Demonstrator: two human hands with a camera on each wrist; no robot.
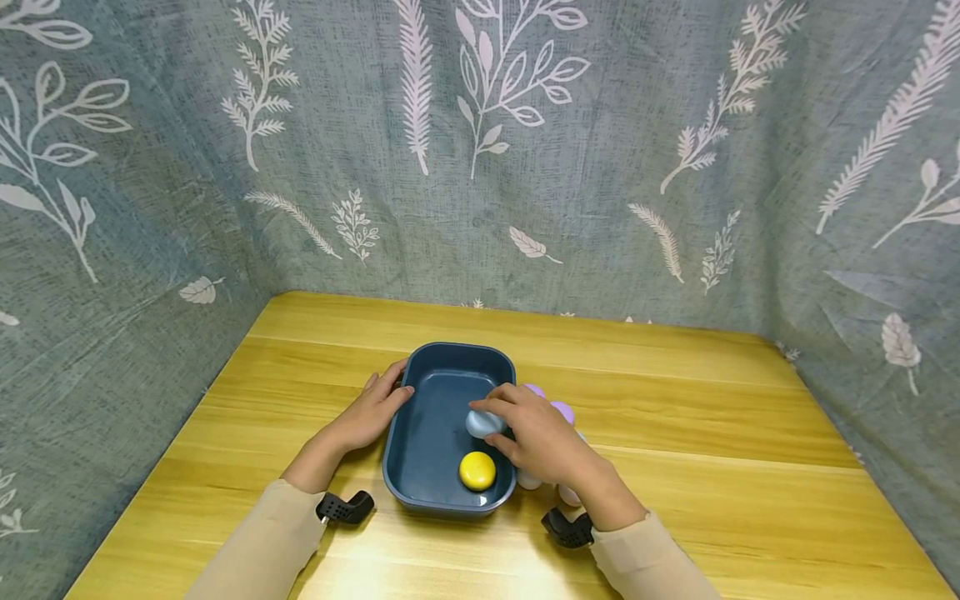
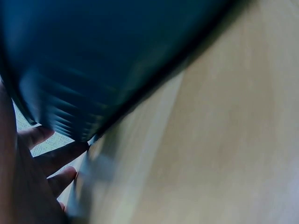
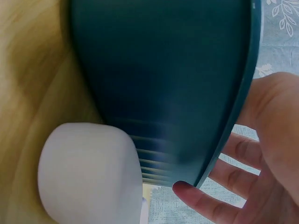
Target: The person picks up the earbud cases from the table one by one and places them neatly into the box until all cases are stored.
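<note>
A dark blue rectangular box [image 1: 435, 433] with rounded corners stands on the table. My left hand [image 1: 367, 414] holds its left side, the thumb over the rim and the fingers against the outer wall [image 2: 70, 88]. Over the box's right side reaches my right hand [image 1: 543, 433], pinching a smooth, rounded light blue piece [image 1: 483, 423] between thumb and fingers inside the box. A rounded yellow piece [image 1: 477, 471] lies on the box floor, nearer the front. From the right wrist view, the pinched piece is hidden behind the box wall [image 3: 163, 93].
Right of the box are several more rounded pieces, partly covered by my right hand and arm: lilac ones [image 1: 562, 412] and whitish ones [image 1: 570, 495]. One white piece [image 3: 91, 172] is beside the box wall. A patterned grey-blue curtain [image 1: 450, 233] borders the wooden table [image 1: 675, 400].
</note>
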